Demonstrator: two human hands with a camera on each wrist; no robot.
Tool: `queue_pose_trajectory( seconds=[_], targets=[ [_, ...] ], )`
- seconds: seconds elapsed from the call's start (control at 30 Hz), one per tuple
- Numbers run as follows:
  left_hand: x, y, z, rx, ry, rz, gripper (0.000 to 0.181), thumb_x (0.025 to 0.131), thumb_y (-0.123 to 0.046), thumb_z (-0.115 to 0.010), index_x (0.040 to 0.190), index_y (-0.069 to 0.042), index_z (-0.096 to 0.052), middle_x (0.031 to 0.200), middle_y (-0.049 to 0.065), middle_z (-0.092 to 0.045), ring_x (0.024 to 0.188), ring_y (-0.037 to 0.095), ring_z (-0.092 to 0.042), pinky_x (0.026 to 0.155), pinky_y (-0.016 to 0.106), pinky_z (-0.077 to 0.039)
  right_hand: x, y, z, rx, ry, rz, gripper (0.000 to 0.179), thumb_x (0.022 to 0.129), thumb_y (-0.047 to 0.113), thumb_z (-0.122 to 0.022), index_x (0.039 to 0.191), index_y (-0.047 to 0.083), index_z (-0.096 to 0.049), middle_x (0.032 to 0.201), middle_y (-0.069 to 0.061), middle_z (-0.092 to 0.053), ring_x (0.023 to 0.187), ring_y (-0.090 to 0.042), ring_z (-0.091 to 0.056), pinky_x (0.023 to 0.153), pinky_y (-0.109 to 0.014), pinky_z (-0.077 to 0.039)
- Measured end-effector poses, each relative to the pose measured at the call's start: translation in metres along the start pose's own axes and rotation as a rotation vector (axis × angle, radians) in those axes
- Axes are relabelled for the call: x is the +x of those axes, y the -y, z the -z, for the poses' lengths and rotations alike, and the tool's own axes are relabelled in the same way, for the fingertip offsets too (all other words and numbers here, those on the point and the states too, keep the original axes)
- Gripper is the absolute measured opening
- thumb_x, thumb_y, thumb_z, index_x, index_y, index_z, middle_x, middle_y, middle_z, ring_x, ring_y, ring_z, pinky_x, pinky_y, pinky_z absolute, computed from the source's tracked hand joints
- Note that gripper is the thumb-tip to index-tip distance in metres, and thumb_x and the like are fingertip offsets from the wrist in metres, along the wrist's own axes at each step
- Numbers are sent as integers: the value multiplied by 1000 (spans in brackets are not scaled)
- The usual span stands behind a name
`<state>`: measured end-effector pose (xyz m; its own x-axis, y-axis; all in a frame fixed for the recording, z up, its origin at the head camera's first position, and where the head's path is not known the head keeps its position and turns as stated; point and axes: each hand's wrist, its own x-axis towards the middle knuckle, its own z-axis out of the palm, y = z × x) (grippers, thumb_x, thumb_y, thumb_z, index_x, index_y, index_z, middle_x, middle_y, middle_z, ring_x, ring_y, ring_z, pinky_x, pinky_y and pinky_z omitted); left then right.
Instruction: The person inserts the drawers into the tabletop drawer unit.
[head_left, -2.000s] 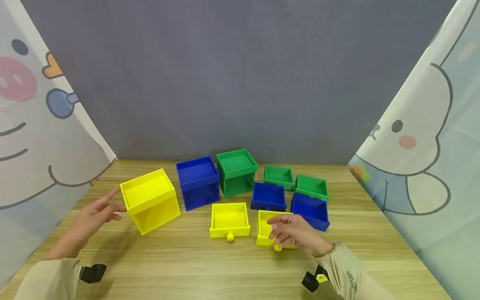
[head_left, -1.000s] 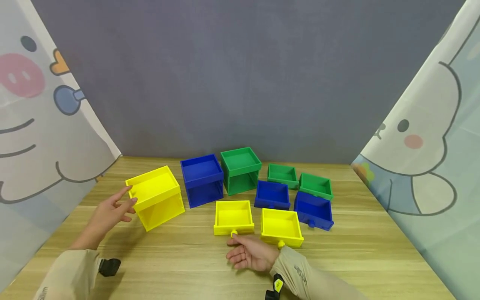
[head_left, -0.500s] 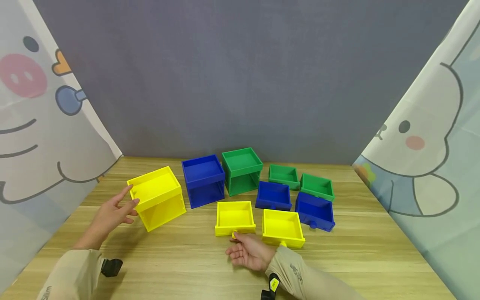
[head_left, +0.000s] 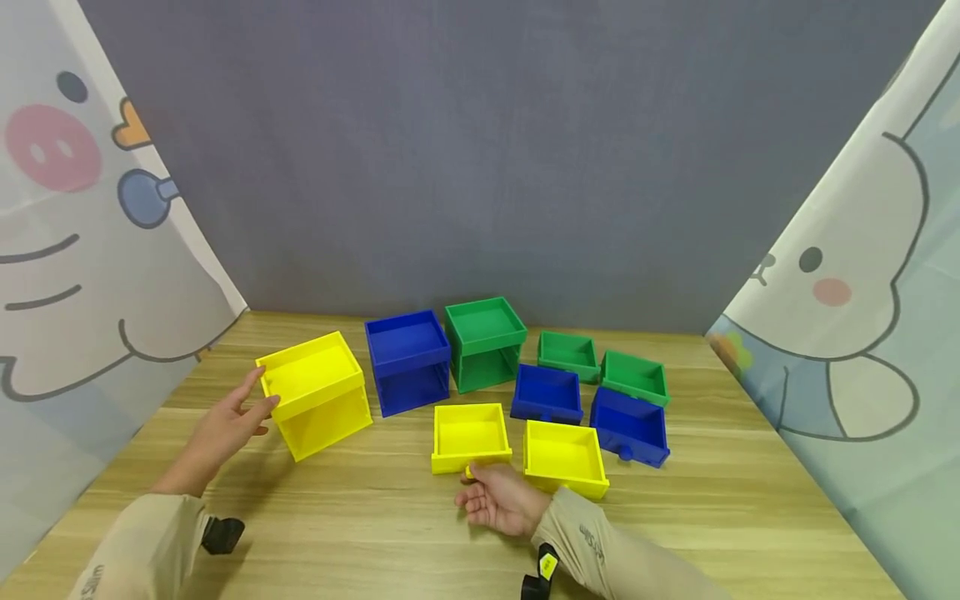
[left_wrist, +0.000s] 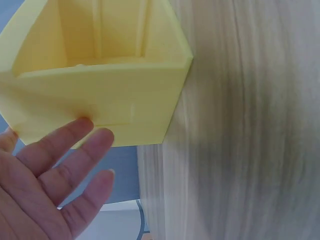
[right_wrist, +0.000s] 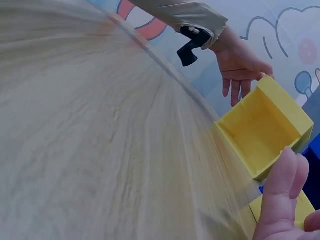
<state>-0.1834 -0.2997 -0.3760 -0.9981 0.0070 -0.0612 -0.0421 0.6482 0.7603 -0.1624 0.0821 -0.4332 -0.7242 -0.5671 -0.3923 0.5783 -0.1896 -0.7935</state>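
My left hand (head_left: pixel 221 429) is at the left side of a yellow cabinet (head_left: pixel 322 396), whose front is an open bay under a shallow top tray. In the left wrist view, extended fingers (left_wrist: pixel 75 170) meet the cabinet's side wall (left_wrist: pixel 140 100). My right hand (head_left: pixel 502 500) is at the front of a yellow drawer (head_left: pixel 450 463), thumb and forefinger pinching its small round knob, which they mostly cover. That drawer lies on the table. Close by on the right is a second yellow drawer (head_left: pixel 570 483), its knob hidden behind the right hand and sleeve.
A blue cabinet (head_left: pixel 408 362) and a green cabinet (head_left: pixel 487 337) stand behind, both without drawers in their bays. Two blue drawers (head_left: pixel 543 411) and two green drawers (head_left: pixel 570 365) sit at the right on the wooden table (head_left: pixel 360 517). A grey backdrop (head_left: pixel 480 167) rises behind.
My right hand has moved left from over the right yellow drawer to the left one's knob. My left hand has come in against the yellow cabinet. The last half second shows almost no movement.
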Motion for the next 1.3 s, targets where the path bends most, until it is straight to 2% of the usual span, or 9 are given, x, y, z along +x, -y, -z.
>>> queue_pose_trajectory(
  seconds=[0.17, 0.43, 0.53, 0.67, 0.87, 0.97, 1.1, 1.17, 1.3],
  targets=[
    [-1, 0, -2, -77, 14, 13, 73, 103, -42, -38, 153, -11, 6, 137, 41, -34, 95, 36, -66, 79, 44, -50, -2, -2, -2, -96, -61, 40, 25, 106, 16, -29, 94, 8, -49, 68, 3, -57, 52, -1, -50, 53, -17, -49],
    [-4, -2, -5, -142, 42, 39, 72, 103, -45, -32, 151, -17, 13, 142, 43, -22, 82, 27, -68, 70, 32, -47, -1, 2, -8, -105, 22, 28, 25, 104, 14, -32, 89, 8, -51, 76, 0, -55, 59, -3, -50, 61, -20, -52],
    [-4, -2, -7, -144, 25, 30, 71, 103, -44, -32, 152, -16, 12, 143, 42, -22, 93, 37, -65, 78, 41, -49, 1, 3, -11, -125, 31, 27, 23, 104, 13, -33, 91, 7, -51, 77, -1, -55, 62, -4, -50, 64, -21, -52],
    [0, 1, -3, -97, 21, 4, 72, 103, -45, -35, 152, -16, 9, 148, 39, -9, 122, 58, -36, 90, 67, -36, 4, 5, -16, -151, 45, 27, 21, 104, 13, -34, 95, 5, -51, 78, -2, -56, 64, -6, -51, 69, -22, -52],
    [7, 18, 0, -149, 30, -95, 73, 104, -34, -39, 152, -11, 10, 150, 39, -3, 128, 59, -22, 93, 72, -27, 11, 5, -22, -193, 100, 19, 22, 104, 12, -34, 95, 4, -52, 77, -3, -56, 64, -7, -52, 69, -23, -52],
    [9, 25, -1, -185, 23, -147, 71, 105, -29, -39, 152, -6, 9, 149, 39, -9, 134, 45, -26, 101, 45, -38, 13, 6, -26, -206, 147, 17, 22, 104, 12, -32, 95, 4, -51, 76, -2, -57, 63, -6, -53, 68, -23, -52],
    [11, 29, -3, -195, 1, -197, 69, 105, -26, -39, 152, -3, 5, 147, 39, -16, 121, 1, -40, 79, 7, -37, 14, 8, -30, -223, 175, 20, 22, 104, 12, -32, 95, 4, -50, 76, -1, -58, 64, -6, -54, 68, -23, -52],
    [12, 28, -4, -190, -7, -199, 68, 105, -25, -40, 153, -3, 3, 147, 39, -18, 115, 1, -43, 82, 13, -40, 14, 9, -31, -231, 172, 25, 22, 104, 11, -32, 95, 3, -51, 76, -2, -58, 64, -7, -54, 69, -24, -53],
    [14, 22, -8, -127, -30, -163, 66, 104, -26, -41, 152, -2, -2, 144, 40, -23, 112, 35, -49, 85, 40, -45, 18, 11, -34, -251, 166, 29, 22, 104, 11, -33, 96, 2, -51, 77, -2, -58, 66, -8, -54, 71, -25, -53]
  ],
)
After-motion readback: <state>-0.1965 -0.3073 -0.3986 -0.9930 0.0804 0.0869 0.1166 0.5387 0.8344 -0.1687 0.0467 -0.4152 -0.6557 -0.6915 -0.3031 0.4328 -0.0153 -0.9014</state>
